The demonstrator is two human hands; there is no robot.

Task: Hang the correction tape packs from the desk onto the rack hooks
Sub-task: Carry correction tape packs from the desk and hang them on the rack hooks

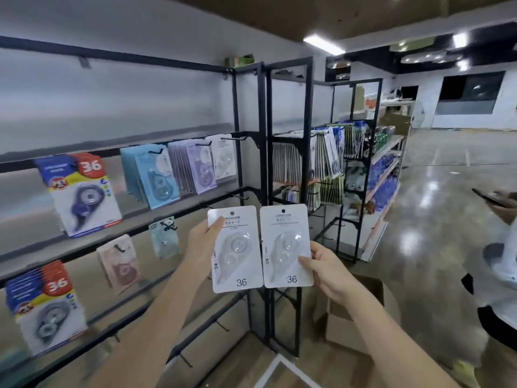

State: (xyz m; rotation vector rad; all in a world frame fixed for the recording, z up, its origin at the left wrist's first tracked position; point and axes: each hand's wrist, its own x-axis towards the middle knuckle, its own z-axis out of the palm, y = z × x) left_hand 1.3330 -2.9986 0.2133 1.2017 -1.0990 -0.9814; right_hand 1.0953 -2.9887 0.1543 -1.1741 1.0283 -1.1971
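While both packs sit upright, side by side before the rack | left hand grip pinches left correction tape pack | right hand grip pinches right correction tape pack | edges seemingly touching

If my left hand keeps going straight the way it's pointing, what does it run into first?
Probably the bare black hook on the rack just above the white pack your left hand holds; depth is unclear.

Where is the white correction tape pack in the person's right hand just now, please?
In the head view, the right hand pinches that white pack at centre frame, right of the left hand's matching pack, before the black rack post.
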